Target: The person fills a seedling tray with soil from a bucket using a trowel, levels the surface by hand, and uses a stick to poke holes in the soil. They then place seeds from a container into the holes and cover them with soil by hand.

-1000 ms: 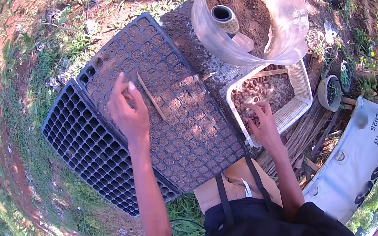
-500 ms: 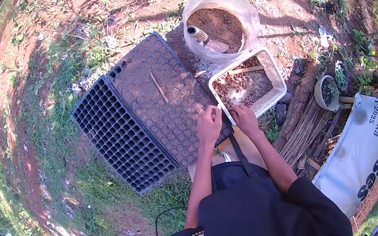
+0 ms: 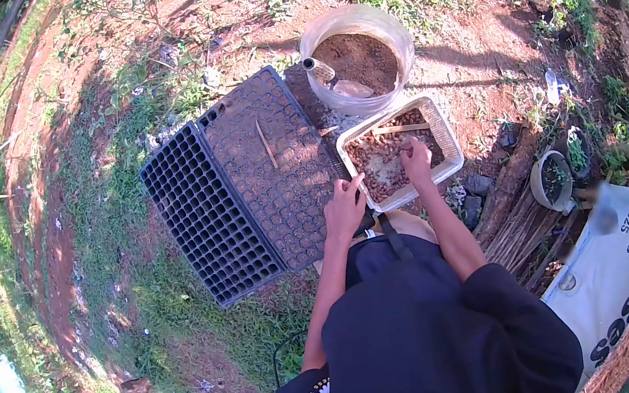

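A white rectangular basket [image 3: 452, 143] holds many small reddish-brown seeds or nuts [image 3: 387, 178] and a flat wooden stick [image 3: 400, 128]. My right hand [image 3: 416, 161] reaches down inside the basket, fingers curled together among the brown pieces; their tips are hidden. At the basket's left edge is my left hand [image 3: 343, 207], its fingers bent and the thumb and forefinger closed at the rim. Left of it lies a black seedling tray [image 3: 286, 201] filled with brown soil, a thin stick [image 3: 266, 143] resting on top.
An unfilled black cell tray [image 3: 206, 214] adjoins the soil-filled one. Behind the basket stands a translucent bucket [image 3: 401, 59] of soil with a trowel-like tool [image 3: 321, 72] in it. Cut poles [image 3: 513, 227], a pot [image 3: 550, 180] and a printed white sheet [image 3: 609, 265] lie to the right.
My right hand has moved from the basket's near edge forward into its middle. My left hand stays by the left rim. The whole view has shifted slightly.
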A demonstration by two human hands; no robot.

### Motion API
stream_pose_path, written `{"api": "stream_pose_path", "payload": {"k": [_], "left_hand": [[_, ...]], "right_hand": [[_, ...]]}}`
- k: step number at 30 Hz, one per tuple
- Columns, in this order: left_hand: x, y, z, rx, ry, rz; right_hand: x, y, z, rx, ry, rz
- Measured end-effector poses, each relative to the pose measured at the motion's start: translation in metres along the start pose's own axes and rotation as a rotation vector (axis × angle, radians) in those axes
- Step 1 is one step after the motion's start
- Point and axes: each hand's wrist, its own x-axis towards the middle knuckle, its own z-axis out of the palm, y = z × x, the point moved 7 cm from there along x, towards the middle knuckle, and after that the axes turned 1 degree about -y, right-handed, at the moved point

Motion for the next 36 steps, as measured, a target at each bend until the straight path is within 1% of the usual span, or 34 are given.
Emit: {"api": "stream_pose_path", "payload": {"k": [2, 3, 5, 6, 9, 13, 15, 16, 18, 19, 21, 22, 24, 25, 27, 28, 30, 31, 33, 36], "left_hand": [[-0.003, 0.001, 0.010, 0.095, -0.102, -0.006], [-0.002, 0.001, 0.013, 0.096, -0.096, -0.001], [-0.002, 0.000, 0.020, 0.134, -0.064, -0.009], [-0.002, -0.001, 0.023, 0.138, -0.060, -0.012], [-0.001, -0.002, 0.020, 0.112, -0.022, 0.009], [-0.002, -0.005, 0.016, 0.109, -0.012, -0.012], [-0.004, -0.009, 0.013, 0.094, 0.008, -0.017], [-0.006, -0.011, 0.013, 0.093, 0.010, -0.022], [-0.005, -0.014, 0.012, 0.095, 0.020, -0.019], [-0.006, -0.015, 0.011, 0.096, 0.023, -0.022], [-0.006, -0.011, 0.007, 0.008, 0.022, 0.005], [-0.007, -0.008, 0.003, 0.008, 0.025, 0.006], [-0.009, -0.014, 0.004, -0.105, -0.025, -0.139], [-0.009, -0.013, 0.003, -0.107, -0.025, -0.137], [-0.009, -0.018, 0.004, -0.186, -0.047, -0.212], [-0.007, -0.017, 0.003, -0.186, -0.044, -0.211], [-0.007, -0.020, 0.002, -0.147, -0.026, -0.270], [-0.008, -0.019, 0.000, -0.147, -0.024, -0.271], [-0.009, -0.015, -0.009, -0.065, 0.059, -0.231], [-0.009, -0.017, -0.011, -0.067, 0.066, -0.249]], "right_hand": [[0.005, 0.017, 0.012, 0.034, 0.030, -0.023], [0.006, 0.012, 0.009, 0.036, 0.035, -0.028], [0.003, 0.003, 0.007, 0.101, -0.040, 0.036], [0.005, 0.002, 0.008, 0.105, -0.056, 0.035], [0.009, -0.001, 0.011, 0.116, -0.093, -0.002], [0.009, 0.001, 0.017, 0.107, -0.135, 0.005], [0.009, -0.003, 0.020, 0.079, -0.172, -0.069], [0.008, -0.002, 0.021, 0.080, -0.177, -0.070], [0.013, 0.002, 0.016, 0.116, -0.095, -0.015], [0.013, 0.001, 0.015, 0.118, -0.098, -0.018], [0.015, -0.001, 0.008, 0.090, -0.035, -0.059], [0.016, -0.002, 0.009, 0.081, -0.052, -0.056], [0.014, -0.005, 0.010, 0.076, -0.057, -0.045], [0.013, -0.006, 0.010, 0.070, -0.065, -0.032], [0.013, -0.009, 0.010, 0.060, -0.058, -0.045], [0.014, -0.011, 0.010, 0.053, -0.050, -0.055], [0.015, -0.013, 0.008, 0.050, -0.047, -0.060], [0.015, -0.015, 0.007, 0.047, -0.044, -0.063], [0.016, -0.018, 0.005, 0.042, -0.042, -0.068], [0.014, -0.021, 0.005, 0.046, -0.046, -0.078]]}}
